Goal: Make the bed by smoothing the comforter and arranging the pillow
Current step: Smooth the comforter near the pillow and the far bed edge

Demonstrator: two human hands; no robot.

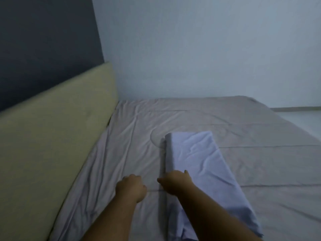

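Wrinkled comforter (208, 119) beside headboard (57, 136); left hand (131, 187) fisted, right hand (175, 182) grip on pillow (199, 157).

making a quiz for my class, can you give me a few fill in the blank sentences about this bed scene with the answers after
1. The right hand rests on the near end of the light blue ____.
2. The left hand, closed in a fist, presses on the wrinkled grey ____.
3. The padded headboard beside the bed is pale ____ in colour.
4. The wall behind the bed is pale blue, while the panel above the headboard is ____ grey.

Missing words: pillow; comforter; yellow-green; dark
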